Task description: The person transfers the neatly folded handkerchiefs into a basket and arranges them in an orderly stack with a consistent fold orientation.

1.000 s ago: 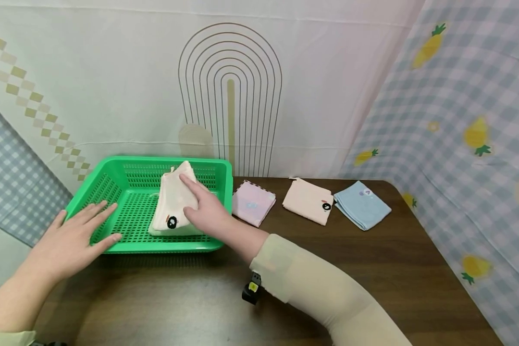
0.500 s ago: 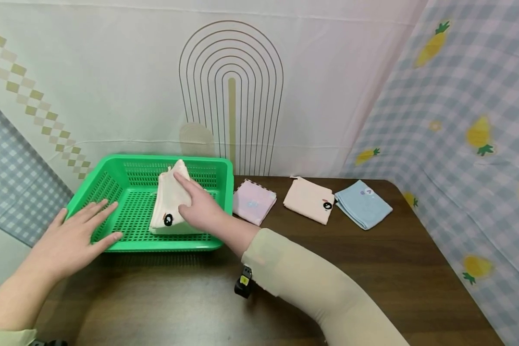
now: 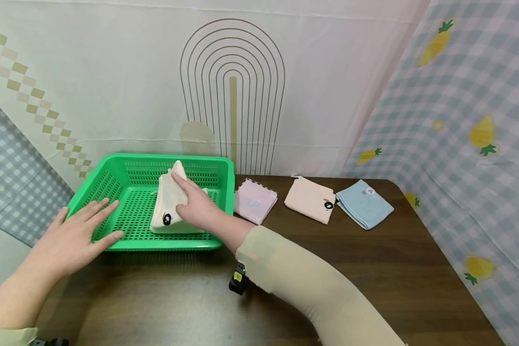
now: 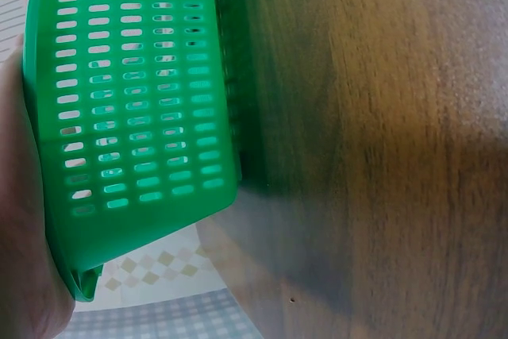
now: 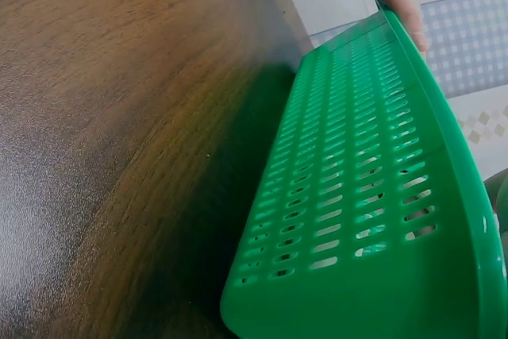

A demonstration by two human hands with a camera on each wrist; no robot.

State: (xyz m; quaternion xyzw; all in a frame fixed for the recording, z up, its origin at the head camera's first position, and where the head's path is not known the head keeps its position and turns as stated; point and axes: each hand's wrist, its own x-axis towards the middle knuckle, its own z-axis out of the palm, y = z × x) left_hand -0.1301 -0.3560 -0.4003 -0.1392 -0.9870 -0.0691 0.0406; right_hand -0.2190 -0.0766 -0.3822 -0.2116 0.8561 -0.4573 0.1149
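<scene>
White cloth (image 3: 168, 197) and right hand (image 3: 196, 205) have been shifted slightly leftward inside the green basket (image 3: 155, 245)
Right thumb and index are seen apart on the cloth, other fingers hidden; the basket is touched by the left hand (image 3: 73, 240), fingers spread; the raised corner (image 3: 179, 167) is best smoothed down gently.

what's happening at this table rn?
A person is handling folded cloths. Their right hand is on a cream cloth inside the green basket; whether it grips the cloth is hard to tell. The left hand rests at the basket's left rim, fingers spread. Three more folded cloths, lilac, pale pink and blue, lie on the table right of the basket.
</scene>
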